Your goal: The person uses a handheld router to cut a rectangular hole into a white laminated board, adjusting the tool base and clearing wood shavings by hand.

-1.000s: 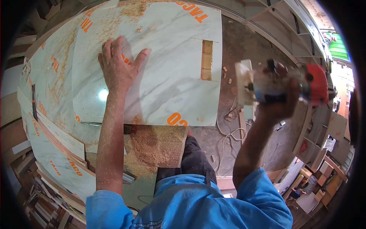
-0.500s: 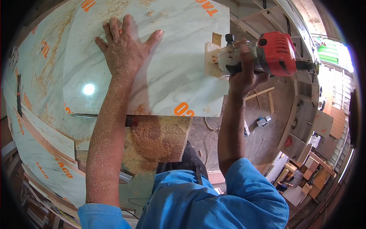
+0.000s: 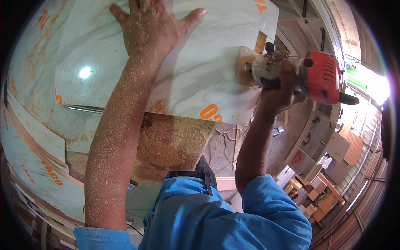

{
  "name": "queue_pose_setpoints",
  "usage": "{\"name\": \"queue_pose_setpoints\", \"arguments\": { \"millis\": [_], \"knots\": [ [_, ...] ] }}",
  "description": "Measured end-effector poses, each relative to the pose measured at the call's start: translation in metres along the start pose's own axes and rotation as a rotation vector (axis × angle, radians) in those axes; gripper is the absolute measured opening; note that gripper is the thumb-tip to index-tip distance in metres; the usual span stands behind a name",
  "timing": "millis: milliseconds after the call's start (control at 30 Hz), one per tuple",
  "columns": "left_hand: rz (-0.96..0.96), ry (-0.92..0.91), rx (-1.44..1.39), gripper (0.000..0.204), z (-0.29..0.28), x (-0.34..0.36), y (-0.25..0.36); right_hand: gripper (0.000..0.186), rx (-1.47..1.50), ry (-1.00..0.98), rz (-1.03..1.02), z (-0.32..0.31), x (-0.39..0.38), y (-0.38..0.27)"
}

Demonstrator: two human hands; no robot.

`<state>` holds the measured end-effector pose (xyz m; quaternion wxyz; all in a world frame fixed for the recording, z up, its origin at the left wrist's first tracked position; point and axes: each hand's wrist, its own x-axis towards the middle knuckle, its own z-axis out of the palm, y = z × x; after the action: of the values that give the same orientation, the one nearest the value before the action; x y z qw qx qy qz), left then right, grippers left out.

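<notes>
Kickback looks the likeliest trouble if the red trimmer (image 3: pixel 291 75), gripped in the right hand (image 3: pixel 277 93), snags at the sheet's right edge. Left hand (image 3: pixel 152 29) presses flat, fingers spread, on the glossy marbled laminate sheet (image 3: pixel 200 79); sawdust coats the workbench (image 3: pixel 175 141)

A: What lighting do you have?
B: Bright daylight enters from your right; the opening (image 3: pixel 371 85) there is blown out white. A lamp's glare spot (image 3: pixel 84 72) sits on the glossy laminate sheet (image 3: pixel 200 71).

A: Picture quality?
B: Sharp at centre. Your edges bend strongly, and a dark vignette rings the frame. Shadow lies beneath the sheet.
</notes>
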<state>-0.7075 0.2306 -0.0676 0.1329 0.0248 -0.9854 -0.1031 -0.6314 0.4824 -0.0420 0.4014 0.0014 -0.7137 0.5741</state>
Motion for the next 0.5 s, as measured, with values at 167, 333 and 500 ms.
{"name": "queue_pose_setpoints", "arguments": {
  "millis": [167,333,500],
  "knots": [
    [0.022,0.052,0.041,0.094,0.008,0.000,-0.001,0.034,0.088,0.046,0.121,0.016,-0.004,-0.016],
    [-0.008,-0.020,0.067,0.094,-0.001,-0.003,0.005,0.034,0.088,0.072,0.171,0.012,-0.004,-0.012],
    [-0.021,-0.035,0.069,0.095,-0.001,-0.004,0.004,0.036,0.054,0.035,0.222,0.016,-0.006,-0.020]
  ]
}}
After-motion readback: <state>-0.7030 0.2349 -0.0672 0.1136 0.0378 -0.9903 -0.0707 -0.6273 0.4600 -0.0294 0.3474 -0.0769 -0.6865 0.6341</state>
